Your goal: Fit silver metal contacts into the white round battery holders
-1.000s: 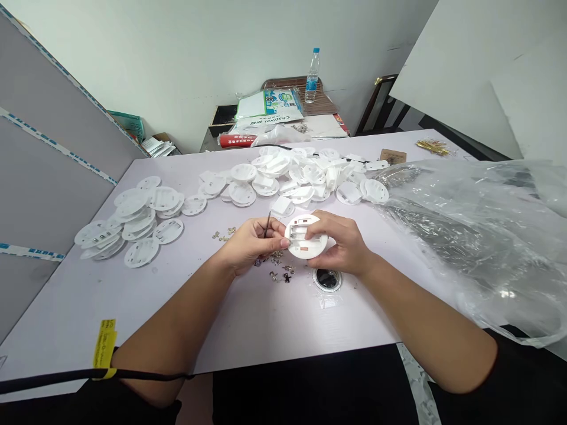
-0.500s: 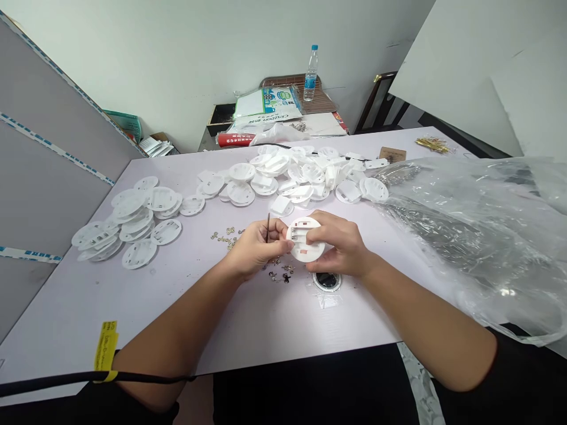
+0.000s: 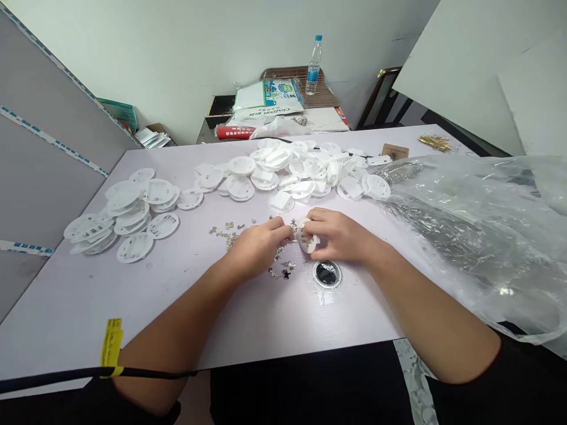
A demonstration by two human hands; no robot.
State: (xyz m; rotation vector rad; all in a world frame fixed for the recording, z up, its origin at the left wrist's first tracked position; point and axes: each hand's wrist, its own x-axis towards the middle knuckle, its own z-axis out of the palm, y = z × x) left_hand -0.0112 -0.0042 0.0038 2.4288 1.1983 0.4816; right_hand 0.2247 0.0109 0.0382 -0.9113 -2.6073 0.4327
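Right hand (image 3: pixel 339 235) grips a white plastic battery holder (image 3: pixel 309 237), tilted on edge, from the right. Curled beside it, the left hand (image 3: pixel 259 245) hides whatever its fingertips may pinch. Loose metal battery contacts (image 3: pixel 228 235) lie scattered on the table (image 3: pixel 133 307) around both hands.

1. A pale, evenly lit wall (image 3: pixel 177 59) rises along the back of the room
2. On the left stands a grey panel (image 3: pixel 48 195), edged with blue-and-white tape (image 3: pixel 53 141)
3. Against the back wall, a cluttered desk (image 3: pixel 283 74) holds a water bottle (image 3: pixel 313 74), just beside a dark-framed chair (image 3: pixel 381 97)
4. Large white boards (image 3: pixel 469 65) slant in on the right, above the far end of a long pale lilac table (image 3: pixel 88 295)
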